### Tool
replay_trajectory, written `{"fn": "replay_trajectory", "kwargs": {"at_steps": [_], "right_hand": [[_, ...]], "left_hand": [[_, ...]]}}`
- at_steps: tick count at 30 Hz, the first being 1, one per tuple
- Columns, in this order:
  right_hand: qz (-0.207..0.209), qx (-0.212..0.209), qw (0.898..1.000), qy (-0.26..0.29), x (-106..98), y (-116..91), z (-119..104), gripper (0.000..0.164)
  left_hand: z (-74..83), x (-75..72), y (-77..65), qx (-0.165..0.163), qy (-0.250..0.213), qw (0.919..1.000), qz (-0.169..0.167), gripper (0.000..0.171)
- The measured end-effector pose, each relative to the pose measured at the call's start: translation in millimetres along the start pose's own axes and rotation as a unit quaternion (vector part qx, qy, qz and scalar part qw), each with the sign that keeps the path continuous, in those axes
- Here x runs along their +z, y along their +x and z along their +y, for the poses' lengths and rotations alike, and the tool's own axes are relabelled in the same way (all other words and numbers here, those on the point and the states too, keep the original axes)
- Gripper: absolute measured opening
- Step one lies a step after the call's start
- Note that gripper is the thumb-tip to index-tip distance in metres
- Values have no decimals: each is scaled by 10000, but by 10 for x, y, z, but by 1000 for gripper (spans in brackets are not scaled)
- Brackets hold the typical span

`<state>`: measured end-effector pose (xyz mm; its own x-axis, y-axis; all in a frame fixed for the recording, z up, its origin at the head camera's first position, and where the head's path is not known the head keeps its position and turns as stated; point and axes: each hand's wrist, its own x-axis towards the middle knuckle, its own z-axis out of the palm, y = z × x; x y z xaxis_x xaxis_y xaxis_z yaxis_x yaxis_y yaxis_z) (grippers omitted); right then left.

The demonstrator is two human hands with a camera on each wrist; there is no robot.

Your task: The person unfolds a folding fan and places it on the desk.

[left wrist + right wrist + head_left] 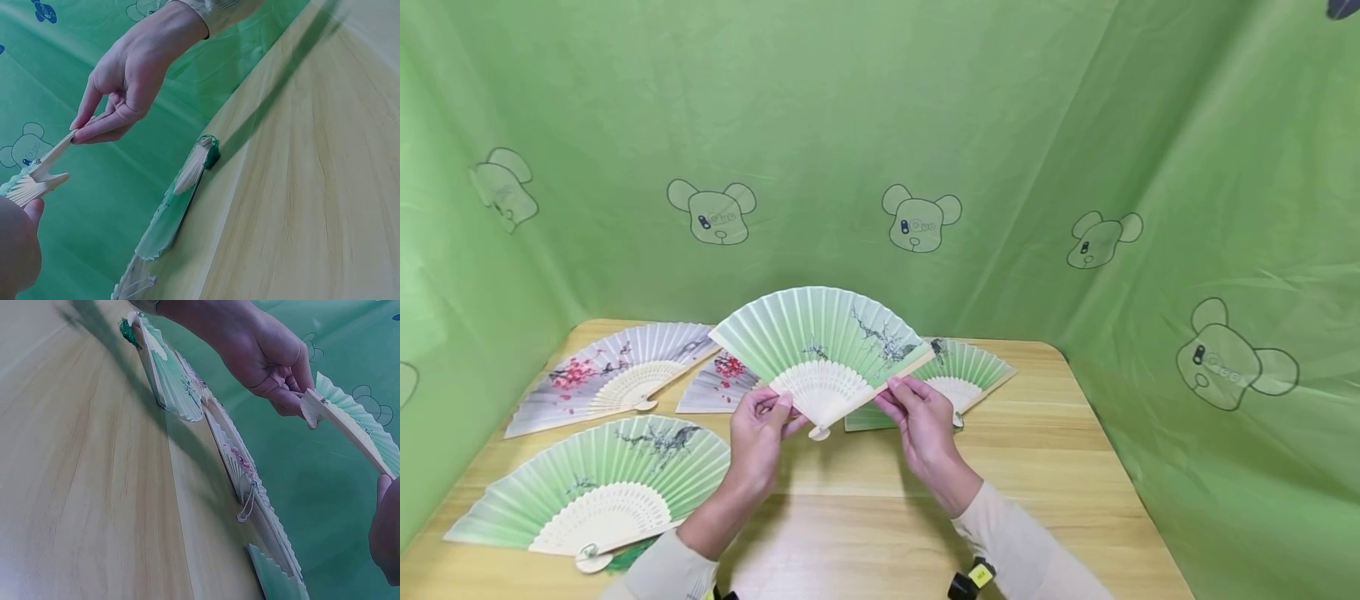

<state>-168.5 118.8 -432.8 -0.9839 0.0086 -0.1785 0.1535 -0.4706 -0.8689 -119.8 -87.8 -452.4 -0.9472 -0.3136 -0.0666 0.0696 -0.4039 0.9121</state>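
An unfolded green folding fan (812,329), with dark branches on its leaf and pale pierced ribs, is held up over the table by both hands. My left hand (760,437) pinches its left edge between thumb and fingers. My right hand (927,427) grips the outer stick on the right side, thumb on top. Between the hands, the fan's pivot end points down toward me. In the left wrist view, the right hand (131,78) pinches the stick with its fingertips. The right wrist view shows the left hand (269,359) at the ribs near the pivot.
Spread fans lie on the wooden table (1000,475): a green one (700,458) with green tassel at front left, a grey red-blossomed one (576,392) behind it, another grey one (703,396) partly hidden, and a green one (977,362) behind my right hand. Green curtains (820,100) surround it.
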Motion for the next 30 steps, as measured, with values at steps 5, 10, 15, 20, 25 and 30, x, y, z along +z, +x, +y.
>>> {"fn": "replay_trajectory", "kwargs": {"at_steps": [5,10,15,20,25,30], "right_hand": [[19,-5,10000,94,2,-5,3,23],[69,-23,9997,233,-8,5,19,19],[171,-31,9993,346,-11,15,33,12],[241,-60,9986,471,-10,21,49,5],[273,-102,9982,523,-9,23,64,4],[306,-82,9975,625,-10,32,82,6]], "left_hand": [[5,9,8,29,-20,10000,46,18],[19,26,25,33,-28,10000,35,18],[27,48,35,45,-50,10000,29,20],[17,60,47,99,-160,9997,160,17],[18,69,62,169,-232,9992,280,15],[32,76,71,181,-234,9989,376,16]]}}
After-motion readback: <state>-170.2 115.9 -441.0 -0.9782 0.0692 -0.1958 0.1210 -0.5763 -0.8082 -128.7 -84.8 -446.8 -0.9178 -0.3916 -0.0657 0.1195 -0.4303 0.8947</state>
